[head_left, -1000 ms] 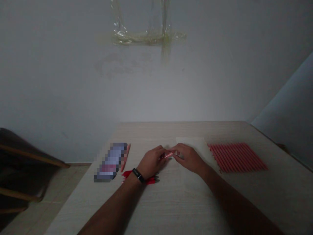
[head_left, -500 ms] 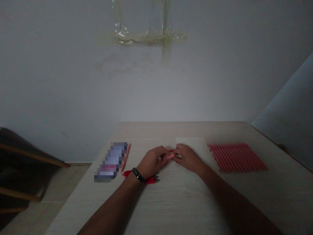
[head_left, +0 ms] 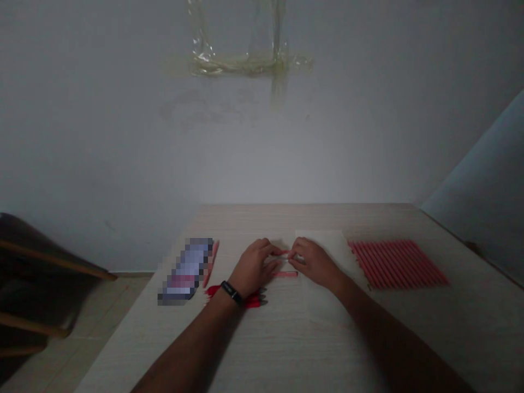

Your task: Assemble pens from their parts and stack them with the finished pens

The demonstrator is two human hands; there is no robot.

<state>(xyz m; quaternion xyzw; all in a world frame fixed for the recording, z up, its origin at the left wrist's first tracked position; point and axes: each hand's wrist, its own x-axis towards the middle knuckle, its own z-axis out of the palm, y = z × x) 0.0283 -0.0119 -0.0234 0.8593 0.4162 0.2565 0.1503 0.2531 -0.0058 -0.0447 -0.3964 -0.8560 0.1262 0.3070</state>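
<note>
The left hand (head_left: 254, 267) and right hand (head_left: 314, 264) curve inward, their fingertips nearly meeting around a thin pink piece (head_left: 283, 252); in this dim view I cannot tell whether either is grasping it. One pink stick (head_left: 286, 274) lies just below those fingertips on the desk (head_left: 327, 338). The step in hand appears to be working with single pieces, and the next move seems to call for dealing with that stick. Beyond the right hand lies a row of pink sticks (head_left: 397, 264), roughly twenty. Beyond the left hand lie one more pink stick (head_left: 210, 263) and one blurred packet (head_left: 187, 271). Just below the left hand sits a small cluster of red pieces (head_left: 254, 300).
</note>
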